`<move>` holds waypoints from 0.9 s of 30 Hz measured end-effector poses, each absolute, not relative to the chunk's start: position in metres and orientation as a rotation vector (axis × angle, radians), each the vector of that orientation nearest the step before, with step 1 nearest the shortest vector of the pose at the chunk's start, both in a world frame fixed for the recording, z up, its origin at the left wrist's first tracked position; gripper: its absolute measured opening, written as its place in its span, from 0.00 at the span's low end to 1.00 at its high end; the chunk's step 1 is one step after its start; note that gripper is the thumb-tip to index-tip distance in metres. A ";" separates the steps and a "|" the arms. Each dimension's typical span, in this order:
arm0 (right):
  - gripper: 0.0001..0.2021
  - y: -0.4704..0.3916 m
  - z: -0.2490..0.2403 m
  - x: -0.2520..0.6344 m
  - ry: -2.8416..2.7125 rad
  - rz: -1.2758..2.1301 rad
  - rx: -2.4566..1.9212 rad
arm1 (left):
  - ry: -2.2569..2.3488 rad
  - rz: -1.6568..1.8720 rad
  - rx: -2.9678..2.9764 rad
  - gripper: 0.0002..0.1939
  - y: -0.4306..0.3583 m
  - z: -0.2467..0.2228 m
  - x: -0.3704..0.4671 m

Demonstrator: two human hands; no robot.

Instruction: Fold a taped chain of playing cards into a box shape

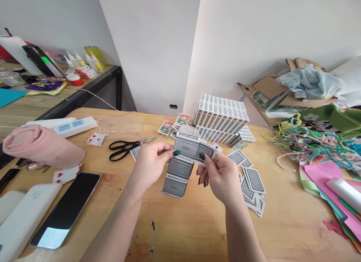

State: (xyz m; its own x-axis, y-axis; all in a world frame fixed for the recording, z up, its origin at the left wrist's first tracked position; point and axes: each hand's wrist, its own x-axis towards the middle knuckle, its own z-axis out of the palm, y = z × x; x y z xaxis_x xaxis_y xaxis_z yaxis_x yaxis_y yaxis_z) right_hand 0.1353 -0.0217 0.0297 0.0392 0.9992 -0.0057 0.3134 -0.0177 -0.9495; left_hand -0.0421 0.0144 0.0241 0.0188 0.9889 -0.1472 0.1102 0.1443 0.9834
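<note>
Above the middle of the wooden table, my left hand (155, 162) pinches the left edge of a folded playing-card piece (178, 168), a strip of joined patterned panels with one end hanging down. My right hand (218, 173) grips a playing card (205, 153) at the strip's right side, thumb on its patterned back and fingers curled beneath. The card touches the strip; whether it is fixed there I cannot tell. Right of my right hand lie several loose cards (255, 180), backs up. Black-handled scissors (124, 146) rest left of my left hand, over part of another card.
Stacked card boxes (221, 115) stand at the back, with red-and-green card packs (166, 128) beside them. A pink tumbler (42, 145), a power strip (76, 126) and a phone (67, 209) lie on the left. Tangled yarn (316, 141) and coloured sheets (324, 179) cover the right.
</note>
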 end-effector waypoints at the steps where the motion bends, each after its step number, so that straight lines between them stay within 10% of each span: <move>1: 0.16 -0.022 0.030 0.135 -1.408 1.026 -1.459 | 1.333 1.028 1.192 0.09 0.014 0.024 -0.042; 27: 0.18 -0.018 0.035 0.144 -1.599 0.959 -1.556 | 1.374 0.950 1.567 0.08 0.006 0.033 -0.040</move>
State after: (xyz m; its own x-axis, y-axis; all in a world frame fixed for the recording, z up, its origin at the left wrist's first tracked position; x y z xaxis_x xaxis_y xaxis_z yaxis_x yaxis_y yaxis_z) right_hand 0.1439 -0.0184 0.0355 -0.0353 0.9993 -0.0139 0.4826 0.0049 -0.8758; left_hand -0.0404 0.0059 0.0335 0.1175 0.9929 0.0194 0.3688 -0.0617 0.9275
